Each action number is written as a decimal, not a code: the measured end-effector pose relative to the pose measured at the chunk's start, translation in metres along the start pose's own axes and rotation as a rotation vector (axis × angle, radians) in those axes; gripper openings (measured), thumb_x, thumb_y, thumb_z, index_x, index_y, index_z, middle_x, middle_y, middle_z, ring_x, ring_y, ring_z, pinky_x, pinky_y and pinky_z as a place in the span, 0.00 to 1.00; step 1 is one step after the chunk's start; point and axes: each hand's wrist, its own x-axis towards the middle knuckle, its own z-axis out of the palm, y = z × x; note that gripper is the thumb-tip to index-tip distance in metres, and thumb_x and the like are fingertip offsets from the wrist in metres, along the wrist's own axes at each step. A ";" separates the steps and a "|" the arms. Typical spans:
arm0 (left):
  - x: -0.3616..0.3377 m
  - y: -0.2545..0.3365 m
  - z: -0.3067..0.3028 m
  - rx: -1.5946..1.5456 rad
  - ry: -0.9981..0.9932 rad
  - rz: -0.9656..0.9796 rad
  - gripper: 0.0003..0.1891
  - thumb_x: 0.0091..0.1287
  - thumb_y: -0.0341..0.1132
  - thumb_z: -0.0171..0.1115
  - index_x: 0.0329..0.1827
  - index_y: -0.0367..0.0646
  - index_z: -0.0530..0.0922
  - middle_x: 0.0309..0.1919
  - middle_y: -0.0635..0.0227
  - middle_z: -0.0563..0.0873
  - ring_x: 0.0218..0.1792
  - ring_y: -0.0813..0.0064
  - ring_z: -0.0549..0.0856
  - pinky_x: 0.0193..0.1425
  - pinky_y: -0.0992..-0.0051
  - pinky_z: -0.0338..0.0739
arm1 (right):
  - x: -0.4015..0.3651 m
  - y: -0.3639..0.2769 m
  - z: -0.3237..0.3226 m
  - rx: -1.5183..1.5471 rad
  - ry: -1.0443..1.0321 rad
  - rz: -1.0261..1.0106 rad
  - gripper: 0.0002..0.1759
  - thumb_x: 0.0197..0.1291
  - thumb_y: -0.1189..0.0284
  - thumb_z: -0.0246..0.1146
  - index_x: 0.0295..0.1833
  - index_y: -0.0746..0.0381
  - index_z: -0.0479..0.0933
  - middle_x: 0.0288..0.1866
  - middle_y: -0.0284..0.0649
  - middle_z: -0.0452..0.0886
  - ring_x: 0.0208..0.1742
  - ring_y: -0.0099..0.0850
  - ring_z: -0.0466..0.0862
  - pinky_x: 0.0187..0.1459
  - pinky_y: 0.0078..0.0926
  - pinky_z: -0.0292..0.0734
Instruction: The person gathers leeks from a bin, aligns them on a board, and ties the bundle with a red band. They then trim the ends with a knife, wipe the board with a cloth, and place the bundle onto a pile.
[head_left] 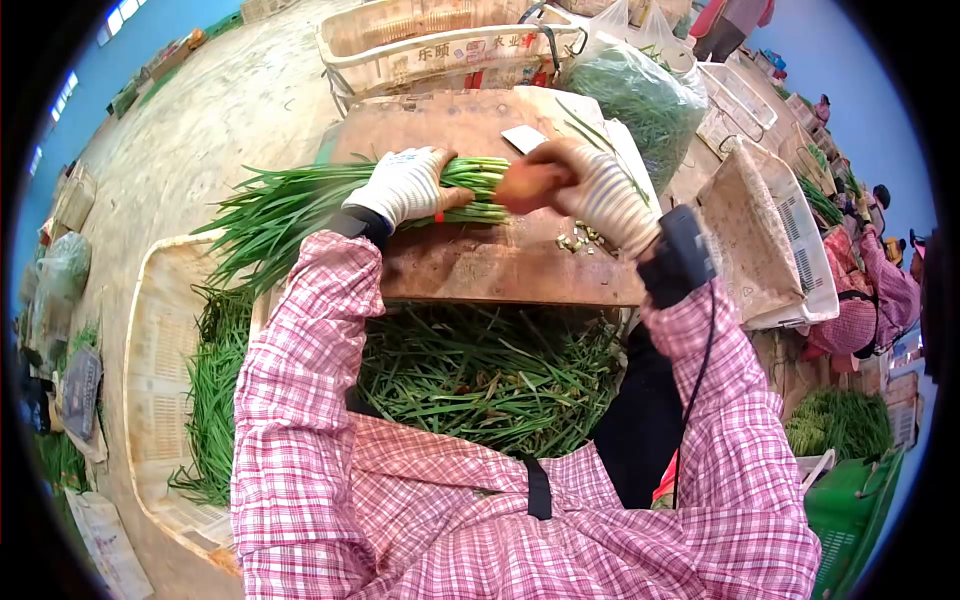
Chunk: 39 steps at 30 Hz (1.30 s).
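Note:
A bunch of green chives (300, 200) lies across a wooden board (450, 270), leaves to the left and pale stem ends to the right. My left hand (410, 187), in a white knit glove with bare fingertips, wraps around the stems; a bit of red band shows under it. My right hand (595, 185), gloved likewise, grips a blurred reddish-brown thing (528, 187) close beside the stem ends; its kind cannot be made out. Small cut stem pieces (583, 242) lie on the board below my right hand.
Loose green leaves (490, 385) fill the space under the board. A crate (150, 400) with more greens stands left, another crate (440, 55) behind. A plastic bag of greens (640, 100) is back right, near a tilted crate (760, 235). A co-worker (865, 290) sits far right.

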 end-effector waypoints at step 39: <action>0.004 -0.020 0.019 -0.022 0.014 -0.027 0.27 0.75 0.52 0.53 0.72 0.52 0.71 0.65 0.54 0.80 0.66 0.51 0.77 0.69 0.53 0.70 | 0.040 0.022 0.061 -0.251 -0.094 -0.214 0.18 0.57 0.80 0.63 0.55 0.60 0.80 0.49 0.53 0.85 0.53 0.51 0.85 0.53 0.42 0.80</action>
